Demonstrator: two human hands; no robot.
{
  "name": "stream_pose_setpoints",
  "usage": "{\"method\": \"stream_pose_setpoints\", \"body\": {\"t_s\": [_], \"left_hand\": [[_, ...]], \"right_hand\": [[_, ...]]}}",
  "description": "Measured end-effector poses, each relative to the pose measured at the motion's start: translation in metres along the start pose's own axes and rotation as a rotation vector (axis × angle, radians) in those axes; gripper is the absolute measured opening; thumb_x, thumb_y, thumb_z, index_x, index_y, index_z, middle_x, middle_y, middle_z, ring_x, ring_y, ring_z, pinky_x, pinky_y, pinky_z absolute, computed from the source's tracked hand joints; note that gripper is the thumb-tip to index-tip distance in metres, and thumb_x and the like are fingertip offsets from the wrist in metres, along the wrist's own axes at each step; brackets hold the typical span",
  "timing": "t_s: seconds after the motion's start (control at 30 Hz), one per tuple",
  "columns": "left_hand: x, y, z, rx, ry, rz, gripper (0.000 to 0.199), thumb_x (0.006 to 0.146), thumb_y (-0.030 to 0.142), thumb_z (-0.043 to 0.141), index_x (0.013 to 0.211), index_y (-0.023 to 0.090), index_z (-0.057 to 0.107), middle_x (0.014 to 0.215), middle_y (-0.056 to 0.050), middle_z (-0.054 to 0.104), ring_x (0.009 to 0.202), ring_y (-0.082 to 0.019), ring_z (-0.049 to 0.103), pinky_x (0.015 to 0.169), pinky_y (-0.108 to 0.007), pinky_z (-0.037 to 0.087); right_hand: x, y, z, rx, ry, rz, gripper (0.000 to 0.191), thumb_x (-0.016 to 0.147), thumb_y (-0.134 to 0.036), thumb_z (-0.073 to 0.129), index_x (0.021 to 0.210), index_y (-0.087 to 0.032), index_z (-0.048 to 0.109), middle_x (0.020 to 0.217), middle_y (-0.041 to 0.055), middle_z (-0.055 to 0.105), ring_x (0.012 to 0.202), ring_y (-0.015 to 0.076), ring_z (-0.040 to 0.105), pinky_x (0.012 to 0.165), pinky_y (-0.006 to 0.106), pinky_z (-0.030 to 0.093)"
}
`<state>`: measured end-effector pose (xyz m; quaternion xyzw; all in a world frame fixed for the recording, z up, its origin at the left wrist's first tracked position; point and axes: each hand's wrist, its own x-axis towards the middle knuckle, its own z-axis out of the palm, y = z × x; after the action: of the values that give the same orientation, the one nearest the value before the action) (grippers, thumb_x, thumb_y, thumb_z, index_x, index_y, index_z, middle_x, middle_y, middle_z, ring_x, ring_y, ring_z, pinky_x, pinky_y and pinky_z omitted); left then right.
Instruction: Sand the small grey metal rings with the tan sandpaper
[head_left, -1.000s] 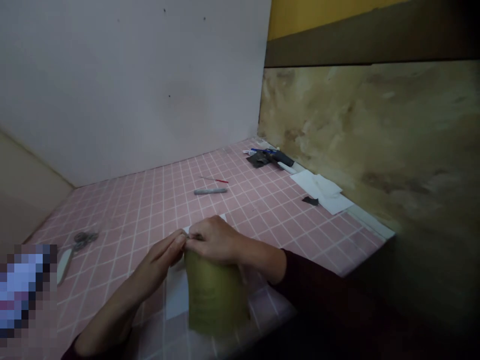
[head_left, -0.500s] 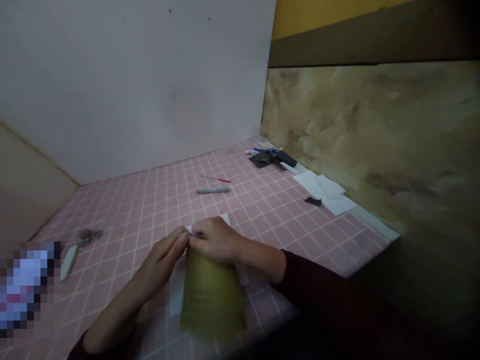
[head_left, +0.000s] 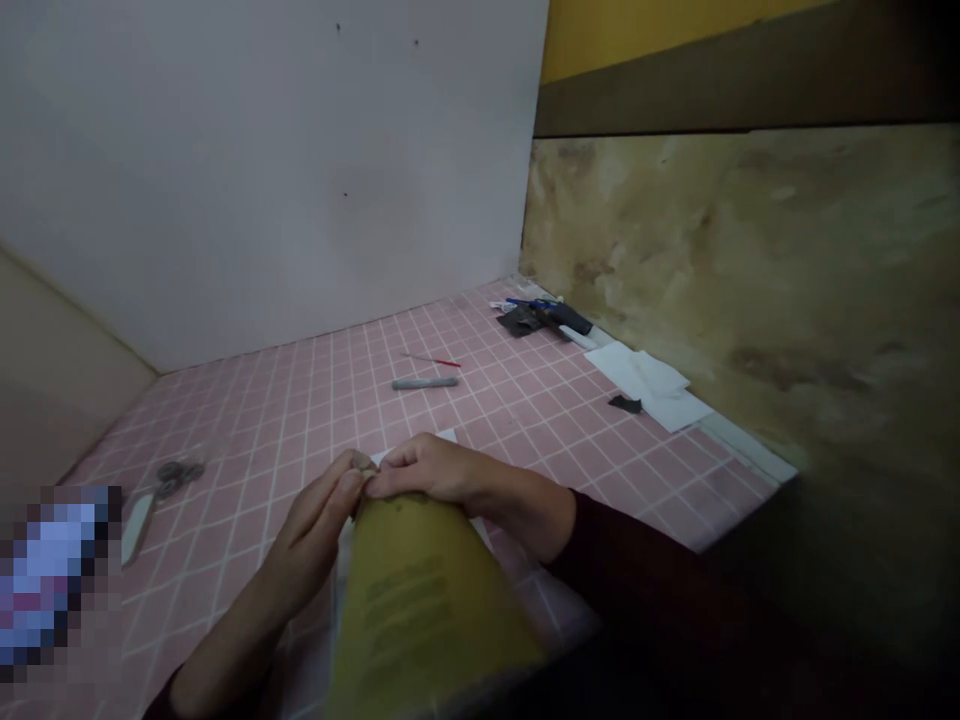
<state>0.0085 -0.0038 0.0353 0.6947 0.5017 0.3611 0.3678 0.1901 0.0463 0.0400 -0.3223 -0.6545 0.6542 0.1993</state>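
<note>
A yellow-green sheet [head_left: 427, 600] with blurred dark print slopes down toward me from both hands. My left hand [head_left: 319, 520] is closed at the sheet's top left corner, its thumb and fingers pinched together. Right beside it, my right hand [head_left: 427, 468] is closed on the sheet's top edge. The fingertips of both hands nearly meet, and what lies between them is too small to make out. White paper [head_left: 448, 436] shows beneath, on the pink tiled surface [head_left: 300, 400].
Beyond the hands lie a grey pen-like tool [head_left: 424, 383] and a thin red stick [head_left: 446, 362]. Scissors [head_left: 178, 474] and a white-handled object [head_left: 137, 530] are at left, near a pixelated item [head_left: 56, 570]. White papers [head_left: 649, 385] and dark scraps [head_left: 521, 320] line the right wall.
The yellow-green sheet has swung nearer to me and spreads wider, with its print now showing. My left hand has shifted slightly left and down; both hands remain at the sheet's top.
</note>
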Motion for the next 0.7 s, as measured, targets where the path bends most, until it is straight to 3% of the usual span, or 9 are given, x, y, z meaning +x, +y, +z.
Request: {"method": "stream_pose_setpoints", "body": {"t_s": [0.07, 0.2, 0.27, 0.33, 0.4, 0.47, 0.63, 0.7], "left_hand": [[-0.0008, 0.0009, -0.0006, 0.001, 0.009, 0.006, 0.037, 0.099, 0.049, 0.041, 0.075, 0.022, 0.047, 0.073, 0.0, 0.048, 0.067, -0.017, 0.045, 0.062, -0.028, 0.043], [0.0035, -0.0037, -0.0013, -0.008, -0.093, -0.108, 0.039, 0.093, 0.054, 0.05, 0.07, 0.022, 0.048, 0.07, 0.0, 0.049, 0.065, -0.017, 0.045, 0.061, -0.029, 0.043], [0.0037, -0.0035, -0.0009, -0.029, -0.094, -0.132, 0.038, 0.093, 0.054, 0.05, 0.071, 0.022, 0.049, 0.071, 0.0, 0.05, 0.066, -0.017, 0.046, 0.062, -0.029, 0.044], [0.0012, -0.0005, -0.0006, -0.042, -0.041, -0.091, 0.037, 0.096, 0.052, 0.047, 0.074, 0.022, 0.05, 0.072, 0.0, 0.049, 0.067, -0.017, 0.045, 0.063, -0.029, 0.044], [-0.0017, 0.0023, -0.0006, -0.048, 0.014, -0.029, 0.037, 0.098, 0.052, 0.044, 0.075, 0.023, 0.05, 0.072, 0.0, 0.047, 0.067, -0.018, 0.045, 0.063, -0.03, 0.043], [-0.0024, 0.002, -0.001, -0.048, 0.022, -0.01, 0.037, 0.098, 0.052, 0.044, 0.075, 0.023, 0.049, 0.072, 0.0, 0.046, 0.067, -0.018, 0.044, 0.063, -0.03, 0.043], [0.004, -0.0071, -0.0008, -0.02, -0.132, -0.124, 0.04, 0.096, 0.054, 0.047, 0.071, 0.022, 0.048, 0.069, 0.001, 0.045, 0.063, -0.016, 0.042, 0.06, -0.029, 0.04], [0.0033, -0.0054, 0.0002, 0.005, -0.098, -0.102, 0.039, 0.097, 0.051, 0.046, 0.072, 0.022, 0.048, 0.07, 0.002, 0.045, 0.064, -0.016, 0.041, 0.061, -0.029, 0.039]], "right_hand": [[-0.0007, -0.0006, -0.0008, 0.071, -0.054, 0.03, 0.025, 0.086, -0.036, 0.064, 0.071, -0.018, 0.057, 0.062, -0.0039, 0.052, 0.056, 0.0099, 0.047, 0.057, 0.023, 0.036], [-0.0018, 0.0007, 0.0039, -0.456, 0.205, -0.183, 0.027, 0.081, -0.021, 0.064, 0.058, -0.018, 0.048, 0.058, -0.0038, 0.045, 0.062, 0.0117, 0.044, 0.06, 0.025, 0.03], [-0.0015, 0.0013, 0.0064, -0.535, 0.267, -0.237, 0.027, 0.08, -0.019, 0.061, 0.058, -0.018, 0.046, 0.06, -0.0032, 0.046, 0.064, 0.0122, 0.044, 0.062, 0.026, 0.029], [-0.001, 0.0011, 0.0062, -0.328, 0.19, -0.171, 0.025, 0.083, -0.023, 0.061, 0.062, -0.018, 0.049, 0.062, -0.0034, 0.048, 0.062, 0.0113, 0.045, 0.061, 0.025, 0.031], [-0.0009, 0.0001, 0.0038, -0.049, 0.027, -0.055, 0.023, 0.087, -0.03, 0.059, 0.068, -0.018, 0.053, 0.063, -0.0036, 0.051, 0.058, 0.0103, 0.046, 0.059, 0.024, 0.034], [-0.0015, -0.0006, 0.0018, 0.029, -0.045, -0.022, 0.024, 0.088, -0.033, 0.059, 0.071, -0.018, 0.054, 0.063, -0.0037, 0.052, 0.057, 0.0101, 0.047, 0.058, 0.024, 0.036], [-0.0029, 0.0014, 0.0065, -0.57, 0.253, -0.229, 0.026, 0.082, -0.02, 0.06, 0.059, -0.018, 0.048, 0.062, -0.0019, 0.048, 0.065, 0.0132, 0.046, 0.062, 0.027, 0.03], [-0.0023, 0.0017, 0.0082, -0.539, 0.269, -0.216, 0.025, 0.083, -0.02, 0.06, 0.06, -0.018, 0.048, 0.063, -0.0017, 0.049, 0.065, 0.0129, 0.046, 0.062, 0.026, 0.031]]}}
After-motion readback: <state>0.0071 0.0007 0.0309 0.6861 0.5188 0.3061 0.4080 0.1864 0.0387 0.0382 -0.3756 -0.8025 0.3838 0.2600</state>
